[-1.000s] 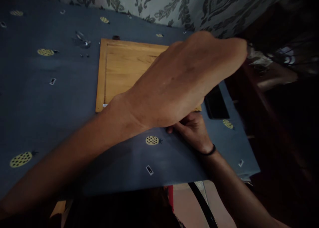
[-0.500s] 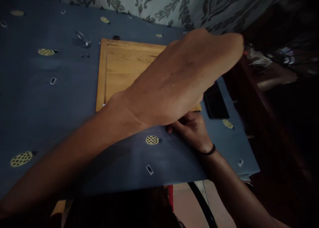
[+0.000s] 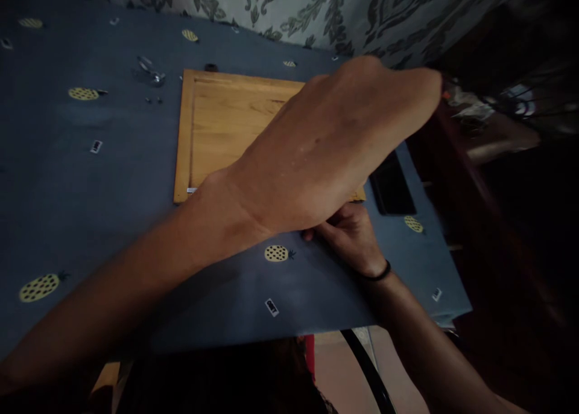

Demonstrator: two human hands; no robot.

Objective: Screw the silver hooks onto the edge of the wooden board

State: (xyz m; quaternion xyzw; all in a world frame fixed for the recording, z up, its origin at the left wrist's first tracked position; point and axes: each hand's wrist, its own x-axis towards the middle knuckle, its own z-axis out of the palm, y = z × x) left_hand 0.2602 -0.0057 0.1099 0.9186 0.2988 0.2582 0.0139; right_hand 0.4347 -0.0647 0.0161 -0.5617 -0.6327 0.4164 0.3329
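My left hand is held above a wooden board, close to the camera with its back toward me. It covers much of the board, and its fingers are hidden from view. My right hand, with a dark band at the wrist, is by the board's front edge, below my left hand. Its fingers are bent and pressed together, but whatever is in them is hidden. A small pale strip shows at the board's front left corner, partly behind my left wrist.
On the blue tablecloth a black phone lies right of the board. A small clear and metallic object and two tiny dark pieces lie to its left. A dark little object sits behind the board. Patterned fabric hangs at the back.
My left hand has shifted very slightly, and a bit more of the pale strip shows beside its wrist. My right hand stays nearly where it was.
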